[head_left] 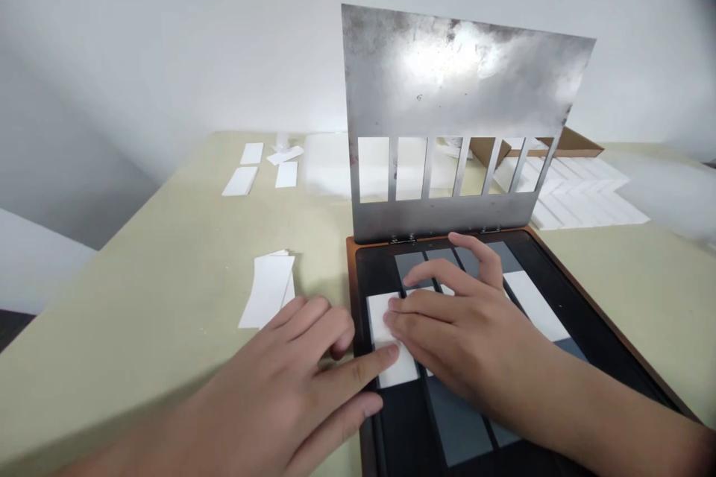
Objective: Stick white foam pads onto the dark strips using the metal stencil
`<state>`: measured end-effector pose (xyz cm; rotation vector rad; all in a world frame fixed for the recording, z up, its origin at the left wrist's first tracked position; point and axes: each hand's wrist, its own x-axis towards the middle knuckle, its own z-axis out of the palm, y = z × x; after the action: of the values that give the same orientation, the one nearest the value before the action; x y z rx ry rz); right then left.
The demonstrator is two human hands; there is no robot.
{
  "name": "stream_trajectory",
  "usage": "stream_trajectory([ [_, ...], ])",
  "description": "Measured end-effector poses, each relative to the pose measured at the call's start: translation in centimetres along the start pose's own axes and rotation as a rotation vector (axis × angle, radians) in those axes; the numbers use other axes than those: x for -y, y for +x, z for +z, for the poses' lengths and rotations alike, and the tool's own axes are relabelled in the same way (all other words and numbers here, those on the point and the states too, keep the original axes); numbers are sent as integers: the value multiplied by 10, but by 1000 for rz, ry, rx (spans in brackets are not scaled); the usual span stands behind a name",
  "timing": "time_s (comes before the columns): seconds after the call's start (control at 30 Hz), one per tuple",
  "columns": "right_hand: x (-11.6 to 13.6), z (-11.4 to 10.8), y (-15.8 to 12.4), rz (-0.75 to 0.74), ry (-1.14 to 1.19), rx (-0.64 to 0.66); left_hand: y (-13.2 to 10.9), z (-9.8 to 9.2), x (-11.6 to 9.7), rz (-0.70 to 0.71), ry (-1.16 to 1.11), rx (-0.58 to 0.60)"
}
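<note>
A black base board (564, 291) with grey slots lies in front of me, its hinged metal stencil plate (453, 82) standing upright behind it. My right hand (464, 328) lies flat on the board, fingers spread over white paper strips, pressing the leftmost strip (385, 328). My left hand (296, 387) rests at the board's left edge, index finger stretched out and touching that same strip. Another white strip (537, 305) lies in a slot to the right.
A small stack of white strips (268, 289) lies on the beige table left of the board. More strips (251, 168) sit farther back, rows of strips (576, 194) at the right, and a cardboard box (576, 141) behind the plate.
</note>
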<state>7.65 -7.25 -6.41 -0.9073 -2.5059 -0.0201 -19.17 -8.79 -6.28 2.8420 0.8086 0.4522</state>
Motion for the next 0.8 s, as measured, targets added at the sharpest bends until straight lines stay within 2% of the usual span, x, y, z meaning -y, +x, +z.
stream_trajectory([
  [0.47,1,-3,2,-6,4,-9,0,-3,0,-28,24,-31],
  [0.67,6,-14,6,25,85,109,1,-3,1,34,71,-31],
  [0.8,8,-33,11,104,224,154,8,-5,-2,77,48,-90],
])
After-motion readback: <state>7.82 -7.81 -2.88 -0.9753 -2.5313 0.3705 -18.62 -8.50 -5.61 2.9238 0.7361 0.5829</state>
